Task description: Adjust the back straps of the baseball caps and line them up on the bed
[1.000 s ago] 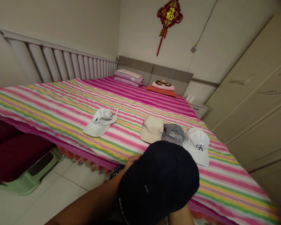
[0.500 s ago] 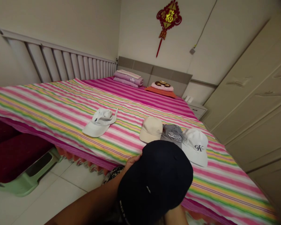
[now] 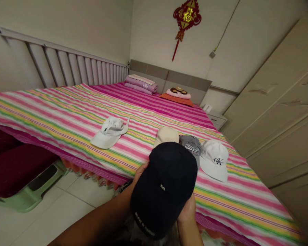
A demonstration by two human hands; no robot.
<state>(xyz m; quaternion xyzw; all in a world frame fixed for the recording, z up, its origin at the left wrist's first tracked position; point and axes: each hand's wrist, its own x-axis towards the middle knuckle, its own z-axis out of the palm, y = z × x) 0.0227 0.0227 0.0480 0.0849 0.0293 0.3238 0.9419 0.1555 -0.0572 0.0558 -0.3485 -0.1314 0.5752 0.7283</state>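
A dark navy baseball cap [image 3: 166, 184] is held up in front of me, crown away and brim toward me, with small white lettering on its front and brim edge. My left hand [image 3: 140, 172] grips its left side, the fingers partly hidden by the cap. On its right side is my right hand [image 3: 188, 209], its fingers mostly out of sight behind the fabric. Just beyond lie a beige cap [image 3: 166, 134], partly covered by the navy one, a grey cap [image 3: 191, 147] with white script, and a white cap [image 3: 215, 160] marked CK.
Another white cap [image 3: 110, 132] rests apart on the left of the striped bedspread [image 3: 74, 119]. Folded purple bedding [image 3: 141, 84] and a pink folded item [image 3: 178, 93] sit near the headboard. A green-legged stool [image 3: 33, 191] stands at lower left, a wardrobe [image 3: 279, 119] at right.
The navy cap has shifted left and slightly up, now covering part of the beige cap. More of its brim lettering shows, and my right hand has come into view beside it.
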